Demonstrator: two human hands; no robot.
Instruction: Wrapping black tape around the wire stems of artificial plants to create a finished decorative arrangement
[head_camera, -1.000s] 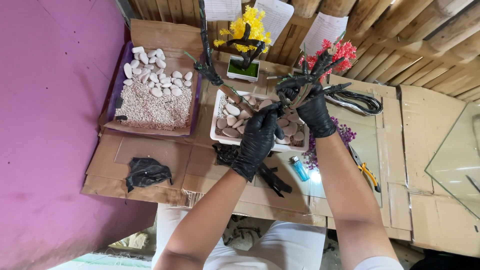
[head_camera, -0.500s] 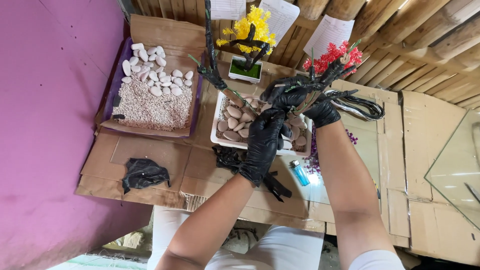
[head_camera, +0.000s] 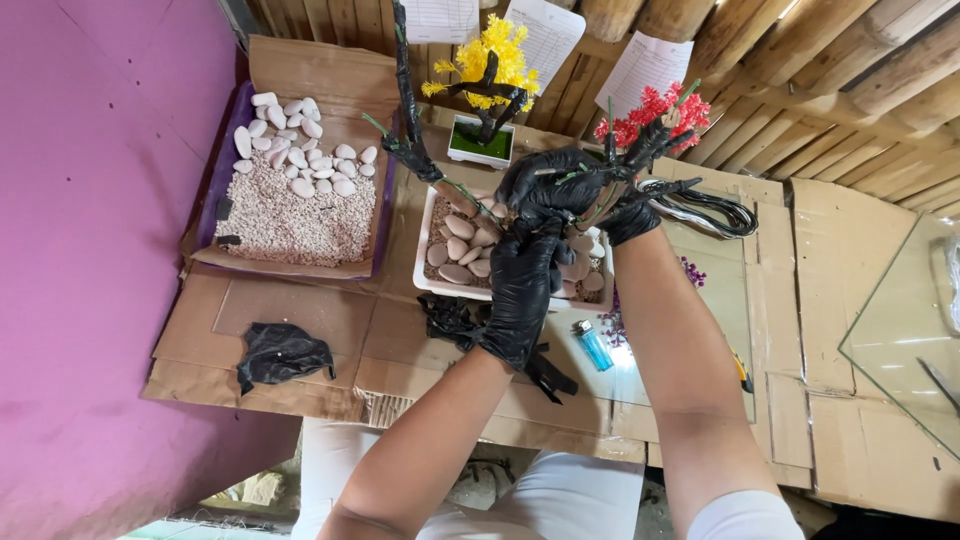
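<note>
Gripping branches (head_camera: 640, 165) over tray (head_camera: 425, 250) edge (gloved hands (head_camera: 545, 185)).

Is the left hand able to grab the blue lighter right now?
Probably yes. The lighter lies bare on the table just beside the left hand, nothing over it. But that hand is busy at the little tree.

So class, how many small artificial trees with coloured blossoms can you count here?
2: a yellow tree in its white pot at the back, and a red tree gripped by the right hand. Others may be hidden.
</note>
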